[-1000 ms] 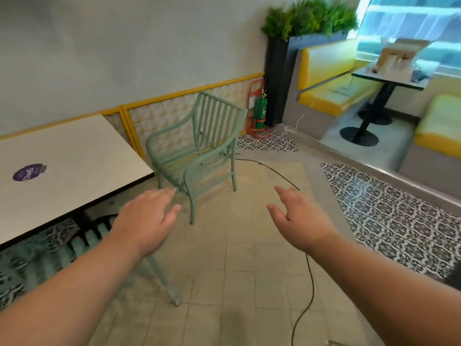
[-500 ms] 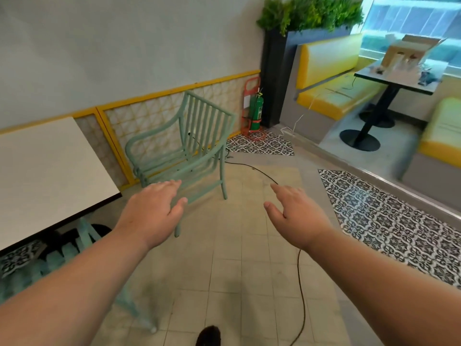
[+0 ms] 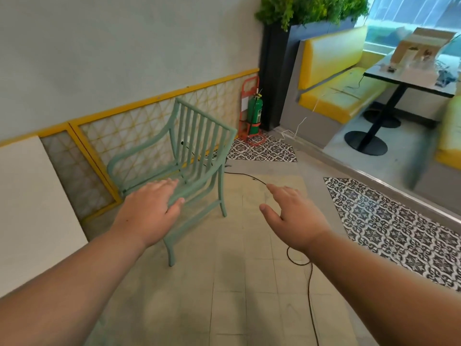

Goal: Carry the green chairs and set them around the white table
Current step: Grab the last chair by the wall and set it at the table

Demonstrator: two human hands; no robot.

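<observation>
Table (image 3: 30, 208): white top lies left of the left fingers. Left hand (image 3: 149, 211): fingers straight, loosely spread, holding nothing; they overlap the chair's near armrest in view, contact not confirmable. Chair (image 3: 194, 181): upright on the floor just beyond those fingers, beside the wall. Right hand (image 3: 294, 216): fingers spread, empty, right of the chair. Cable (image 3: 309, 283): runs under the right fingers toward the chair legs. Risk: a one-sided grip may tip the chair; a leg or foot may snag the cable.
</observation>
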